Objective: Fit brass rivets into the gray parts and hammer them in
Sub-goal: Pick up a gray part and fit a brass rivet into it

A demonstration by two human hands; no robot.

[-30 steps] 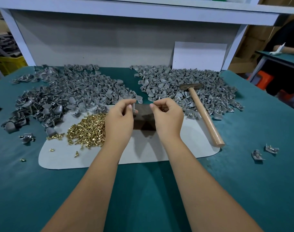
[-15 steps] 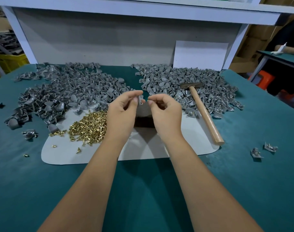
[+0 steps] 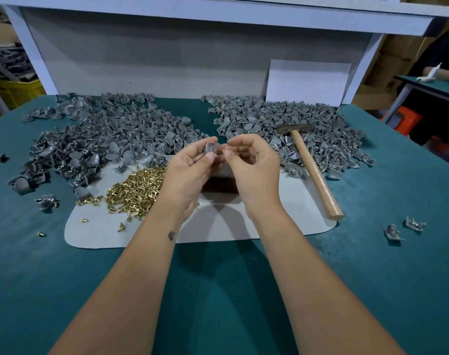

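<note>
left hand (image 3: 190, 167) pinching gray part (image 3: 212, 147), hole facing up | right hand (image 3: 251, 165) fingertips pinched shut just beside, rivet hidden | hammer (image 3: 309, 165) rightward

A big desk (image 3: 218, 290) with a dark green top fills the lower part of the frame. A flat gray wall board (image 3: 167, 60) stands behind it. A white shelf (image 3: 218, 11) runs across the top, held up by slanted white posts (image 3: 31, 49). A white sheet (image 3: 306, 83) leans on the board at the right. At the far left sits a yellow crate (image 3: 16, 90). At the upper right are brown boxes (image 3: 395, 60), maybe cardboard, another green table (image 3: 433, 83) and an orange stool (image 3: 407, 120).
</note>
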